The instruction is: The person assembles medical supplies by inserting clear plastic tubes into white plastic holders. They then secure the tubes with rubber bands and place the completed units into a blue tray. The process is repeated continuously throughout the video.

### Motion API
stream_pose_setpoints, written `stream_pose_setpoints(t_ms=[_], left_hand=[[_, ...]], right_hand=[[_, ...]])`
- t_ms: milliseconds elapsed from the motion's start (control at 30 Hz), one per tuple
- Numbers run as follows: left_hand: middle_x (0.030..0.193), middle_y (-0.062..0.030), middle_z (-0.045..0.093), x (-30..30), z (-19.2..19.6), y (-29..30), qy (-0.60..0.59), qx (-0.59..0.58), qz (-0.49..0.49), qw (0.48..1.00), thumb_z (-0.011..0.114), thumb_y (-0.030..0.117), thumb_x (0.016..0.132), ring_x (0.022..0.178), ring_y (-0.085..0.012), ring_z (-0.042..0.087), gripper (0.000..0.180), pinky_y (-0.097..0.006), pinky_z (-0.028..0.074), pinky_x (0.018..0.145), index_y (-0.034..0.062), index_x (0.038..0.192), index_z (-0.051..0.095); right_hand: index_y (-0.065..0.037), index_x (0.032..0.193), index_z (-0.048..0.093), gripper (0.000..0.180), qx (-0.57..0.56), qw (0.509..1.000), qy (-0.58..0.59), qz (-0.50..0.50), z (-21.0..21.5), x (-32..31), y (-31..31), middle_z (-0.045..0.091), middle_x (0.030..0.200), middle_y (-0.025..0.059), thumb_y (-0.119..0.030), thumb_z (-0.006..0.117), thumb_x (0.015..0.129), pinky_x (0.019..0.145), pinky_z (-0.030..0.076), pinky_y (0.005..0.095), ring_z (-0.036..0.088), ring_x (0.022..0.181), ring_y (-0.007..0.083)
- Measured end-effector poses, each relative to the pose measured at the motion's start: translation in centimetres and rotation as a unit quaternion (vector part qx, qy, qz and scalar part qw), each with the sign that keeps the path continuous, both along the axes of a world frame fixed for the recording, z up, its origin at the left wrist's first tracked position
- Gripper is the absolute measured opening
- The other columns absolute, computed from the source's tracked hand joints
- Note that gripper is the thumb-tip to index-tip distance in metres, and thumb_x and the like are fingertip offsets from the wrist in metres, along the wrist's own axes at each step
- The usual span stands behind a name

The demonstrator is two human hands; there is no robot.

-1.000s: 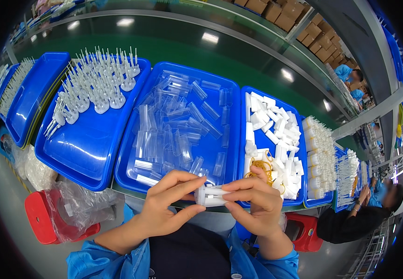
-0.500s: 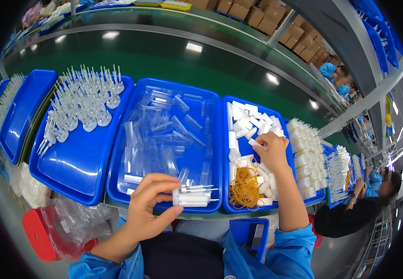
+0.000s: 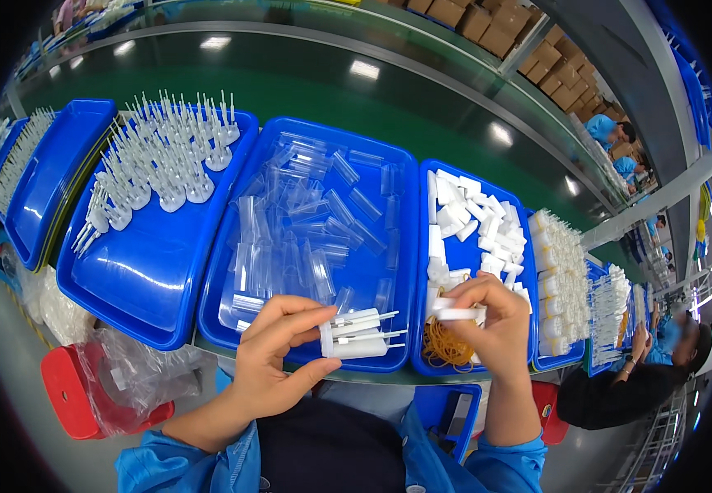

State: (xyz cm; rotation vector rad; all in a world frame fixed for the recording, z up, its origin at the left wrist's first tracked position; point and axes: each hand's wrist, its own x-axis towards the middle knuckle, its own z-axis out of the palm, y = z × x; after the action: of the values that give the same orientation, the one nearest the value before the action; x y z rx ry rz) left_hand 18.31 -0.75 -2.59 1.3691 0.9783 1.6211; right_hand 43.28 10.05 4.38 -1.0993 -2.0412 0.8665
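Note:
My left hand (image 3: 270,357) grips a white plastic piece (image 3: 362,337) by its round base between thumb and fingers. Lying on its side, the piece has thin pins pointing right, with white sleeves around them. My right hand (image 3: 497,320) pinches a short white tube (image 3: 457,314), slightly blurred, over the front of a blue tray. In that tray lie many loose white tubes (image 3: 459,215) and a tangle of yellow-brown rubber bands (image 3: 446,345). A gap separates the tube from the pinned piece.
Left of it stands a blue tray (image 3: 409,246) of clear plastic tubes (image 3: 307,205). Farther left, another tray (image 3: 138,287) holds upright white pinned pieces (image 3: 171,152). Banded white bundles (image 3: 553,279) stand at right. A red stool (image 3: 68,390) is at lower left; a co-worker (image 3: 635,386) sits at right.
My right hand has come up from the white tubes toward me with one in its fingers. The left hand still holds the pinned piece. The whole view has shifted slightly.

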Motion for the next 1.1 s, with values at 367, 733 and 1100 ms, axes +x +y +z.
stream_pose_setpoints(t_ms=[367, 733, 1100], left_hand=[[0.115, -0.014, 0.056, 0.1, 0.0, -0.4, 0.03, 0.005, 0.002, 1.0, 0.079, -0.001, 0.074, 0.105, -0.022, 0.062, 0.053, -0.031, 0.056, 0.089, -0.0032, 0.124, 0.061], [0.112, -0.0141, 0.06, 0.4, 0.7, -0.5, 0.099, 0.017, -0.01, 0.995, 0.082, 0.005, 0.072, 0.098, -0.0218, 0.063, 0.053, -0.03, 0.054, 0.083, -0.0011, 0.122, 0.064], [0.109, -0.0142, 0.059, -0.2, 0.7, -0.3, 0.123, 0.041, 0.029, 0.991, 0.084, 0.005, 0.07, 0.091, -0.0205, 0.066, 0.054, -0.029, 0.06, 0.074, -0.0019, 0.12, 0.065]], right_hand=[[-0.009, 0.085, 0.072, 0.012, -0.04, 0.993, 0.089, 0.07, -0.8, -1.6, -2.4, 0.072, 0.097, 0.0053, -0.008, 0.078, 0.074, 0.113, 0.019, 0.0513, 0.067, 0.091, 0.0151], [-0.009, 0.086, 0.072, 0.012, 0.186, 0.978, -0.023, 0.095, -0.5, -4.3, -5.3, 0.073, 0.094, 0.0033, -0.008, 0.079, 0.075, 0.112, 0.023, 0.047, 0.069, 0.085, 0.0135], [-0.008, 0.089, 0.073, 0.015, 0.048, 0.997, 0.015, 0.065, 0.0, -3.7, -4.5, 0.073, 0.087, 0.0048, -0.005, 0.077, 0.074, 0.108, 0.026, 0.0451, 0.068, 0.085, 0.0155]])
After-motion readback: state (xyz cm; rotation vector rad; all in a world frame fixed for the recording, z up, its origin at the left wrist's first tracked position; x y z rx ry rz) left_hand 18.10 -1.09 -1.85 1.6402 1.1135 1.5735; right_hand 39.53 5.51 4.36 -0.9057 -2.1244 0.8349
